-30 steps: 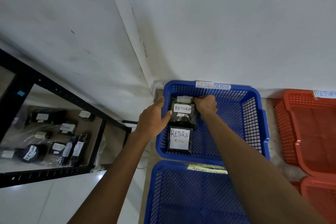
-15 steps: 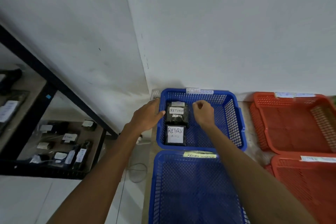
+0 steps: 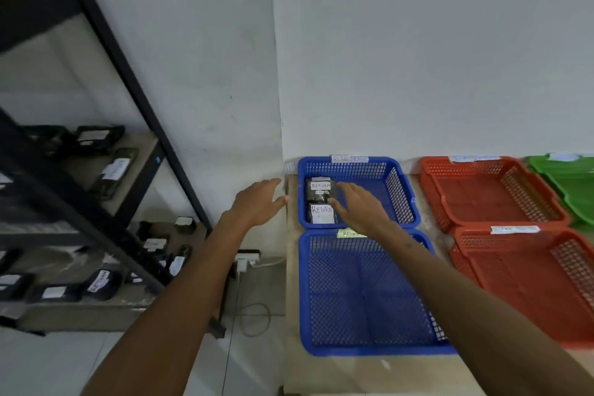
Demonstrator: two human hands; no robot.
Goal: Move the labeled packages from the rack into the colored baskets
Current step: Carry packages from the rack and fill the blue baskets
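Observation:
Two black packages with white RETURN labels lie in the far blue basket (image 3: 398, 170), one (image 3: 319, 191) behind the other (image 3: 321, 214). My right hand (image 3: 360, 206) hovers just right of them over the basket, fingers spread and holding nothing. My left hand (image 3: 258, 202) is outside the basket's left wall, fingers straight and empty. More labeled black packages (image 3: 111, 172) lie on the black rack (image 3: 135, 90) at the left, on its middle and lower shelves.
A second blue basket (image 3: 363, 299) sits nearer me. Two red baskets (image 3: 488, 193) stand to the right, a green one (image 3: 572, 183) at the far right edge. A power strip and cable (image 3: 247, 259) lie on the floor between rack and baskets.
Both hands have let go of the package in the far blue basket and drawn back from it, fingers now spread. My view has pulled back and up, showing more of the rack.

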